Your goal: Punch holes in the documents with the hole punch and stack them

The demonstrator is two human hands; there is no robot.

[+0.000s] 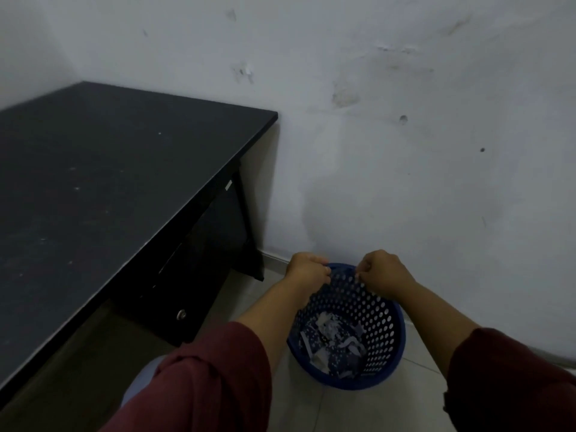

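No documents and no hole punch are in view. Both my hands hang over a blue perforated waste basket [378, 332] on the floor, close to its far rim. My left hand [307, 271] is a closed fist with the fingertips pointing right. My right hand [381, 271] is also curled shut, its fingertips facing the left hand a short gap away. Nothing shows between the fingers of either hand; anything small pinched there is hidden. Torn paper scraps [330, 338] lie at the bottom of the basket.
A black desk [109, 182] fills the left side, with a drawer unit and its lock [181, 314] beneath. A scuffed white wall [405, 151] stands right behind the basket. The floor [299, 400] is pale tile.
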